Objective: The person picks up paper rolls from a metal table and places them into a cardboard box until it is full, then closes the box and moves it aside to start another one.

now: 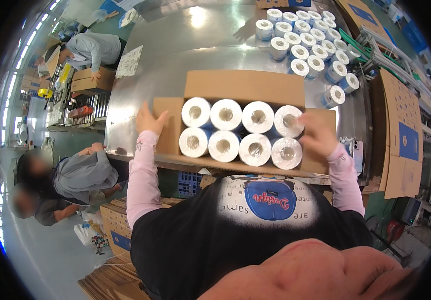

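An open cardboard box sits at the near edge of the metal table, its flaps folded outward. Two rows of white paper rolls with blue on their wrapping stand upright inside it. My left hand is open beside the left flap, thumb and fingers spread, holding nothing. At the box's right side, my right hand has its thumb and fingers apart, slightly blurred. Its fingertips reach the edge of the far right roll; the right flap lies beneath this hand.
Many more wrapped rolls stand at the table's far right. Flattened cartons lean on the right, near a phone. On the left, a person handles a carton by a roller conveyor; other people are nearer.
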The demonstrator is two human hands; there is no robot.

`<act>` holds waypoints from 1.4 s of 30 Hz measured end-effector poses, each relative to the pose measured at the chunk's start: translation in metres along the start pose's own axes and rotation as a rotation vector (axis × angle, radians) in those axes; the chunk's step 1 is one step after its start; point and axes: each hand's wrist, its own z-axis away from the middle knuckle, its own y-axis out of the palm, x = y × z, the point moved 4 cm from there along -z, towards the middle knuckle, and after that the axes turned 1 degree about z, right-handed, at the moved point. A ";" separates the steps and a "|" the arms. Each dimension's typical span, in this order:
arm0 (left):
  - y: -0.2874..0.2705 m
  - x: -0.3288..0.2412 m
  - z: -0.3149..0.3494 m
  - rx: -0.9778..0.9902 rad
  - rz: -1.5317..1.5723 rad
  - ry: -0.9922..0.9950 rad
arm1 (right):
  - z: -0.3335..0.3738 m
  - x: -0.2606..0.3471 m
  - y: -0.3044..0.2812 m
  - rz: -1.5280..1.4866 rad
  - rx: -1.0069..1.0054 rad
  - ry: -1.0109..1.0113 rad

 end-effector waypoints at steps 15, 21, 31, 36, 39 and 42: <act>-0.039 -0.158 0.063 0.970 -0.034 0.404 | -0.128 -0.025 0.075 0.315 -0.251 -0.062; 0.047 -0.157 0.031 0.272 0.107 0.457 | -0.159 -0.091 0.035 0.677 -0.385 -0.021; 0.054 -0.154 0.038 0.317 0.107 0.551 | 0.016 -0.006 0.071 0.237 -0.259 0.160; 0.063 -0.162 0.005 0.428 0.139 0.569 | 0.014 -0.010 0.113 -0.054 -0.514 0.482; 0.037 -0.188 0.047 0.448 0.177 0.827 | -0.020 0.000 0.158 -0.500 -0.660 0.520; 0.021 -0.163 0.067 0.470 0.311 0.787 | -0.092 0.054 0.189 -1.251 -0.486 0.562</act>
